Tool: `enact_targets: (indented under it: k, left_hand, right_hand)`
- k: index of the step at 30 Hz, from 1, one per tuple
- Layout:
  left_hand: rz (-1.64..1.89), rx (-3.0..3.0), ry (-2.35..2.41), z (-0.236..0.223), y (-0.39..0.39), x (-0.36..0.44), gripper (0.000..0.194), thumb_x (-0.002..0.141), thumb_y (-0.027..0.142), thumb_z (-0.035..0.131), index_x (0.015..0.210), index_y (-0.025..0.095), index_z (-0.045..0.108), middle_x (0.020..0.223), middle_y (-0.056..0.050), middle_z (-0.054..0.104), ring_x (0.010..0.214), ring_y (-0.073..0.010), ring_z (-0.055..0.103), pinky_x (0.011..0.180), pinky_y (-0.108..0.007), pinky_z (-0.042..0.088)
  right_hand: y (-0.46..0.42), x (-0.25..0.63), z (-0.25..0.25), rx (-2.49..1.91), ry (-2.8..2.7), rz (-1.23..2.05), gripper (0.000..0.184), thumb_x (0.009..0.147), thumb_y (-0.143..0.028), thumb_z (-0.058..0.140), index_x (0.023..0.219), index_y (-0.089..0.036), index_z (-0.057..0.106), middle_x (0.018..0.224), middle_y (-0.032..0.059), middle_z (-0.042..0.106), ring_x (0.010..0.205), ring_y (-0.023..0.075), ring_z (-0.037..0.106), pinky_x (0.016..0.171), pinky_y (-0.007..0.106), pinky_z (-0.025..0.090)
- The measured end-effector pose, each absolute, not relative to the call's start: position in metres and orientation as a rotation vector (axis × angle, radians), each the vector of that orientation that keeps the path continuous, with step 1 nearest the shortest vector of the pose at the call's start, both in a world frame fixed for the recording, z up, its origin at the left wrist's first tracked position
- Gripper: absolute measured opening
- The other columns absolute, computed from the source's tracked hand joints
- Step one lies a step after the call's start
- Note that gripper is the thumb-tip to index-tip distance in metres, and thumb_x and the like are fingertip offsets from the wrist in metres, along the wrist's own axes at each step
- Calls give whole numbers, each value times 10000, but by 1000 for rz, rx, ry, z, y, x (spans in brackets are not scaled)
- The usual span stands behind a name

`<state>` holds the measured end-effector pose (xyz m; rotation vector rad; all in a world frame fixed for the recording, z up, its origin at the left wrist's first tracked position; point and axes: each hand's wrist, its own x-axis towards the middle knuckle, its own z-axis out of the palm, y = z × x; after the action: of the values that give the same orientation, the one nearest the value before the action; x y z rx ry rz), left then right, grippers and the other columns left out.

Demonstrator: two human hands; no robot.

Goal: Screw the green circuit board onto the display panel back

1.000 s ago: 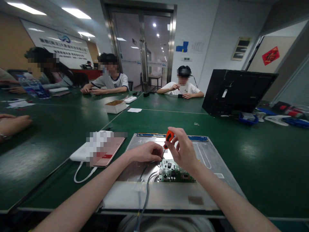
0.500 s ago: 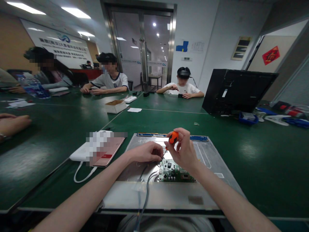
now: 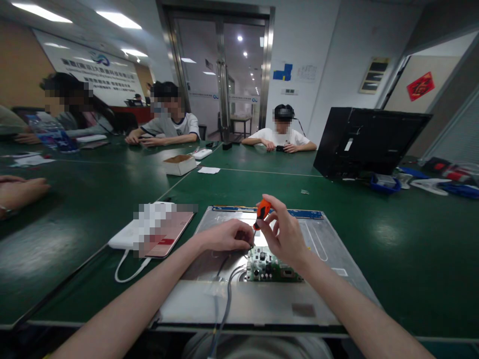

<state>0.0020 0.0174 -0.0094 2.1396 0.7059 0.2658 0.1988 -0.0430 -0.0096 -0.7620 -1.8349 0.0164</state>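
Observation:
My right hand (image 3: pixel 283 233) grips an orange-and-black screwdriver (image 3: pixel 262 211) by its handle, thumb and fingers around it. The thin shaft points down at the top left corner of a green circuit board (image 3: pixel 275 271). Beside the tip, my left hand (image 3: pixel 231 235) has its fingers curled together close to that corner; whatever they pinch is hidden. The board lies on a flat silver metal panel (image 3: pixel 262 303) with a blue strip (image 3: pixel 305 214) along its far edge. Grey cables (image 3: pixel 229 294) run from the board's left side over the near edge.
A white power bank (image 3: pixel 125 238) and a pink phone (image 3: pixel 170 234), joined by a white cable, lie left of the panel. Farther off stand an open box (image 3: pixel 179 165) and a black monitor-like casing (image 3: pixel 368 142). Several people sit around the green table (image 3: pixel 415 239).
The screwdriver handle has tilted and shifted slightly left in my right hand, standing more upright. My left hand stays in place. Across the table, a person's raised hand has lowered.

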Motion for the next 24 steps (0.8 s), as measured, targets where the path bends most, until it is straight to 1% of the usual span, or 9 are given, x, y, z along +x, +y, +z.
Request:
enact_targets:
  k: [3, 7, 11, 14, 16, 19, 21, 24]
  left_hand:
    - [266, 2152, 709, -8, 17, 2, 102, 763, 264, 664, 779, 163, 667, 681, 12, 601, 637, -144, 528, 608, -248, 382]
    - [244, 2140, 721, -7, 17, 3, 110, 768, 272, 661, 762, 163, 646, 678, 15, 592, 622, -139, 521, 593, -246, 383]
    - [252, 2126, 723, -7, 16, 3, 115, 771, 276, 659, 744, 170, 624, 646, 26, 571, 603, -134, 510, 591, -246, 385]
    - [258, 2125, 725, -7, 15, 3, 116, 768, 279, 661, 752, 171, 622, 650, 28, 573, 603, -135, 510, 594, -247, 387]
    - [259, 2119, 726, -7, 15, 3, 109, 768, 274, 657, 760, 170, 625, 650, 30, 570, 606, -135, 510, 596, -247, 388]
    - [261, 2115, 719, -7, 15, 3, 95, 772, 260, 655, 771, 166, 638, 655, 28, 573, 617, -137, 515, 603, -246, 390]
    - [269, 2124, 702, -8, 15, 3, 86, 778, 248, 657, 782, 162, 653, 666, 24, 583, 626, -139, 520, 606, -244, 388]
    - [270, 2141, 681, -9, 16, 2, 79, 787, 235, 657, 802, 159, 673, 678, 21, 586, 627, -138, 518, 611, -243, 386]
  right_hand:
    - [-41, 197, -13, -790, -1780, 28, 425, 991, -295, 581, 1358, -266, 369, 913, 12, 684, 586, 126, 645, 439, 195, 424]
    - [-41, 196, -12, -800, -1750, 1, 356, 986, -287, 597, 1291, -265, 413, 900, -3, 661, 584, 108, 627, 447, 181, 418]
    - [-43, 197, -7, -764, -1767, -33, 330, 978, -239, 603, 1286, -264, 490, 1034, 35, 646, 601, 85, 600, 443, 183, 429]
    - [-44, 198, -5, -760, -1799, -46, 377, 978, -189, 573, 1341, -274, 518, 1117, 62, 646, 618, 87, 599, 455, 198, 466]
    - [-45, 198, -5, -763, -1813, -52, 449, 982, -164, 537, 1413, -279, 483, 1164, 83, 665, 633, 97, 610, 466, 209, 485]
    - [-45, 197, -6, -739, -1816, -17, 548, 977, -154, 514, 1494, -264, 370, 1226, 116, 691, 629, 106, 636, 467, 213, 491]
    - [-45, 197, -8, -728, -1820, 20, 545, 970, -169, 522, 1479, -254, 346, 1214, 118, 701, 617, 106, 649, 458, 208, 481]
    - [-45, 197, -10, -750, -1806, 8, 478, 957, -222, 572, 1398, -257, 390, 1102, 77, 702, 628, 117, 657, 448, 201, 459]
